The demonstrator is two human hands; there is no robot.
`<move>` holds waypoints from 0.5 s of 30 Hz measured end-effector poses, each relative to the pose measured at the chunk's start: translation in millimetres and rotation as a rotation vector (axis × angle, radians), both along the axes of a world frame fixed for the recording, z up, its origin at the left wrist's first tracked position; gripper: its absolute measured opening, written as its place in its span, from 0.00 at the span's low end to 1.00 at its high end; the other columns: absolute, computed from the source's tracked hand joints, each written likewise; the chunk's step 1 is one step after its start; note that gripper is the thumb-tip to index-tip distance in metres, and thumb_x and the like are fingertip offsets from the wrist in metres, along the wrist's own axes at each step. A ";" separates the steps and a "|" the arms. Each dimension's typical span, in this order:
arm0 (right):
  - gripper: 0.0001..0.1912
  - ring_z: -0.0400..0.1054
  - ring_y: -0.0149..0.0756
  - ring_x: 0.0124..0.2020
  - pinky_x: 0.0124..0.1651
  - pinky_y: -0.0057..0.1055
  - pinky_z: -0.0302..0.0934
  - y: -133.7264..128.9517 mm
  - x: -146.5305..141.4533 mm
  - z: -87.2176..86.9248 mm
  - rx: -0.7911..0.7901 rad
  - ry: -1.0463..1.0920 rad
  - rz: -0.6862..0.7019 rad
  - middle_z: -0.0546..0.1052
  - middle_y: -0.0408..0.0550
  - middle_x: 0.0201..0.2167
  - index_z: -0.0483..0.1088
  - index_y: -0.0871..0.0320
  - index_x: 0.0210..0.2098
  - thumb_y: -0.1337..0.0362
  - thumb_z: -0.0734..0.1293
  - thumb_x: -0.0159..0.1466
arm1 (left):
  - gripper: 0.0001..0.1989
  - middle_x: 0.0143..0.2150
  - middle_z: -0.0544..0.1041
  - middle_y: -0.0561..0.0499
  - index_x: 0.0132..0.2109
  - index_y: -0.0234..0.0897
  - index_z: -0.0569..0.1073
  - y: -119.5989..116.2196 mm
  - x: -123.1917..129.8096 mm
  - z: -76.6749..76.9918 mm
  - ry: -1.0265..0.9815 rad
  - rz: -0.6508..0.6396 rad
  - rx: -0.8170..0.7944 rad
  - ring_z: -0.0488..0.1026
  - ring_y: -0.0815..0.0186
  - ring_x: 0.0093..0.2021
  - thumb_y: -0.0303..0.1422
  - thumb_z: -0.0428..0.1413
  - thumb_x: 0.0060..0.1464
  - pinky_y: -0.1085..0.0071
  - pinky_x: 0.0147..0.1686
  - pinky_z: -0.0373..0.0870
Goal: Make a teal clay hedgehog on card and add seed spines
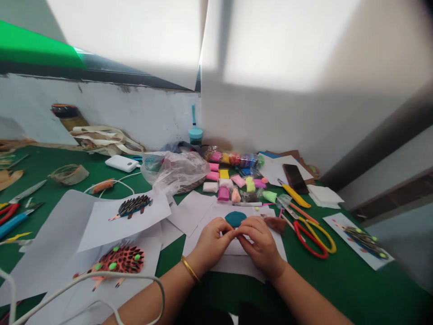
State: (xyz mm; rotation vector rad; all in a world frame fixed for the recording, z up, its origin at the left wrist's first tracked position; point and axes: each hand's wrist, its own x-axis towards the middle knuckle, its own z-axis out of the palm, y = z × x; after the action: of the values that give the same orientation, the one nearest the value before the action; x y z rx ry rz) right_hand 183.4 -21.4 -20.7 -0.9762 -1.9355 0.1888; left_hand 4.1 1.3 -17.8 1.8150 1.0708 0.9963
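Observation:
A flat blue clay shape (236, 219) lies on white paper (199, 234) just beyond my hands. My left hand (214, 239), with a gold bangle at the wrist, has its thumb and fingertips pinched together. My right hand (259, 243) meets it, its fingers curled and pressed close to the left fingertips. Whatever sits between the fingertips is too small and hidden to name. Right of the hands, a brown clay lump (275, 223) rests at the paper's edge.
Packets of coloured clay (223, 194) and a plastic bag (179, 169) lie behind. Red and yellow scissors (311, 239), an orange cutter (296, 196) and a phone (295, 178) are at right. Hedgehog pictures (125, 259) and a white cable (91, 274) occupy the left.

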 end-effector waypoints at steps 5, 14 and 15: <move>0.09 0.66 0.40 0.43 0.46 0.41 0.62 -0.5 -1.2 -0.5 0.014 0.003 0.005 0.75 0.48 0.37 0.73 0.54 0.43 0.70 0.69 0.63 | 0.14 0.31 0.71 0.53 0.29 0.37 0.72 -0.9 -1.2 -2.7 0.005 -0.010 0.013 0.69 0.67 0.34 0.39 0.57 0.59 0.71 0.36 0.64; 0.08 0.67 0.39 0.41 0.44 0.40 0.62 -0.8 -0.3 -1.0 0.023 0.016 0.027 0.75 0.47 0.35 0.74 0.53 0.40 0.72 0.69 0.63 | 0.14 0.32 0.70 0.52 0.29 0.37 0.71 -2.2 -0.5 2.5 0.015 -0.073 0.058 0.68 0.66 0.35 0.39 0.55 0.62 0.70 0.38 0.65; 0.08 0.67 0.39 0.41 0.44 0.41 0.62 -0.9 -0.2 -1.3 0.028 0.017 0.022 0.75 0.47 0.35 0.74 0.53 0.40 0.72 0.69 0.63 | 0.14 0.32 0.70 0.52 0.30 0.37 0.71 -2.2 -0.5 3.0 0.023 -0.079 0.069 0.68 0.66 0.35 0.38 0.55 0.62 0.70 0.38 0.65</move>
State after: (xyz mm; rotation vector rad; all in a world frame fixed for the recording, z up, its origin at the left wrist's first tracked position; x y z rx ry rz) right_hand 183.2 -22.3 -22.1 -0.9323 -1.9288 0.1824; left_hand 3.5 -0.9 -14.8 1.9131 0.9810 0.9780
